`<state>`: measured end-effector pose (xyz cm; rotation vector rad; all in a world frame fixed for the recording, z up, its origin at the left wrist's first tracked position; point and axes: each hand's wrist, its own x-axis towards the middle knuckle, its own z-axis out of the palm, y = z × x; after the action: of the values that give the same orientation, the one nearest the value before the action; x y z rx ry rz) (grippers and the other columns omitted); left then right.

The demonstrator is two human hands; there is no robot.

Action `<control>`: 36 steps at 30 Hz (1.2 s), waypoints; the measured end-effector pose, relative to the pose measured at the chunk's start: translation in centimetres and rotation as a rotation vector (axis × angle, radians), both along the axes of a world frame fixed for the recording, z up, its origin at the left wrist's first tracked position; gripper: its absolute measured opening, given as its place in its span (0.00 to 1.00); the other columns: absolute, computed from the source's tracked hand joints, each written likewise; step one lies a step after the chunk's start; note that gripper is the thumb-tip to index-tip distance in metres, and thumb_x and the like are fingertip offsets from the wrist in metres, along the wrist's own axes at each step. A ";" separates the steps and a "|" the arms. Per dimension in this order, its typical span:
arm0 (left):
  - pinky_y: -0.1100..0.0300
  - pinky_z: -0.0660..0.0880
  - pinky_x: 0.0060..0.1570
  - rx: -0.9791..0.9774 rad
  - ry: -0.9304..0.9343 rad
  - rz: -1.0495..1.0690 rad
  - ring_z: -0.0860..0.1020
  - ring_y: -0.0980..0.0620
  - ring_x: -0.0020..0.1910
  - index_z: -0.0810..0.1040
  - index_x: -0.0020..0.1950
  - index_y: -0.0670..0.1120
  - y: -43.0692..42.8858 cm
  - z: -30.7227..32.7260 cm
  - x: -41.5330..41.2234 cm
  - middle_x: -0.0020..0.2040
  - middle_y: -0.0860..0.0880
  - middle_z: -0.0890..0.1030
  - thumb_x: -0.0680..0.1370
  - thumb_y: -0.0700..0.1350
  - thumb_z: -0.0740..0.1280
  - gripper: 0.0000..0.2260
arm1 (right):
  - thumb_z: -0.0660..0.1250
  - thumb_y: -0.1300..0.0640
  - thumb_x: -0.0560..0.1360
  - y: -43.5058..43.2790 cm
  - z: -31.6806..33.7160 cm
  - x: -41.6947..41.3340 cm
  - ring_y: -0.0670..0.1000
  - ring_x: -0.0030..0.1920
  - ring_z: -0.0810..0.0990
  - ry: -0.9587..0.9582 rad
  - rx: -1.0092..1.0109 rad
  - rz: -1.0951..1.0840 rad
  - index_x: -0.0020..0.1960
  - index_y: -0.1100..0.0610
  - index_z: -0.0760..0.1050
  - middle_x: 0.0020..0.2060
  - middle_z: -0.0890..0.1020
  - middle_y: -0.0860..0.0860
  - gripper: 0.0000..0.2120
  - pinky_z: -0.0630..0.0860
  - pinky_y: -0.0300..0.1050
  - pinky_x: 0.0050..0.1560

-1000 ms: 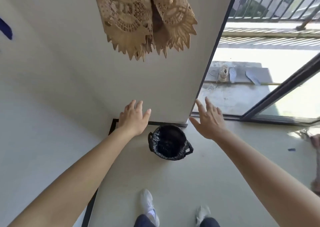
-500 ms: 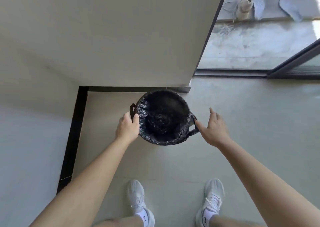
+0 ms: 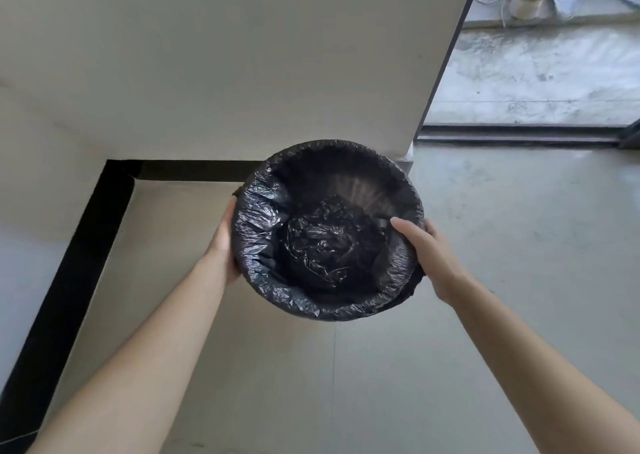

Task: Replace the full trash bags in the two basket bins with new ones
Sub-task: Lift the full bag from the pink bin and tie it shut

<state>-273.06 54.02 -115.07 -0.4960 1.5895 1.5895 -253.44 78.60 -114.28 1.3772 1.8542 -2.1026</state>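
Black-bagged round bin (image 3: 263, 273), mouth up

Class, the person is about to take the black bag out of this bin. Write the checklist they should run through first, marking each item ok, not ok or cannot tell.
1. Bin firmly held: the left hand grips its left side, the right hand its right side with the thumb over the rim. Ok.
2. Bag edge reachable: it is folded over the rim all round. Ok.
3. Nothing ready to spill: the crumpled contents sit well below the rim. Ok.
4. Bag free of tears: its underside is hidden. Cannot tell.
5. New bag at hand: none in view. Cannot tell.
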 end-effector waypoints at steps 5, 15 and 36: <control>0.45 0.79 0.55 -0.015 0.162 0.073 0.82 0.40 0.54 0.79 0.59 0.39 1.4 -1.4 -2.5 0.57 0.39 0.83 0.82 0.47 0.59 0.15 | 0.69 0.63 0.71 2.1 0.0 -3.6 0.54 0.37 0.83 0.169 0.082 -0.131 0.46 0.54 0.74 0.39 0.82 0.55 0.07 0.81 0.49 0.38; 0.55 0.69 0.37 -0.708 1.431 -0.134 0.78 0.44 0.39 0.80 0.54 0.44 6.1 8.1 -2.2 0.41 0.47 0.82 0.81 0.48 0.62 0.10 | 0.66 0.60 0.71 2.8 2.9 -4.5 0.54 0.46 0.80 -0.099 0.414 0.066 0.52 0.52 0.72 0.45 0.80 0.53 0.10 0.77 0.46 0.40; 0.53 0.75 0.39 -0.085 1.597 -0.201 0.73 0.53 0.33 0.78 0.55 0.49 9.2 16.3 3.1 0.35 0.53 0.76 0.77 0.43 0.68 0.08 | 0.61 0.42 0.80 3.3 9.7 -6.3 0.58 0.47 0.80 -0.053 1.235 0.298 0.53 0.57 0.76 0.45 0.81 0.55 0.18 0.74 0.49 0.43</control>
<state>-269.99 63.22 -98.73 1.2109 2.6202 1.7588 -259.71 81.88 -104.62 1.0155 3.2008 -0.6466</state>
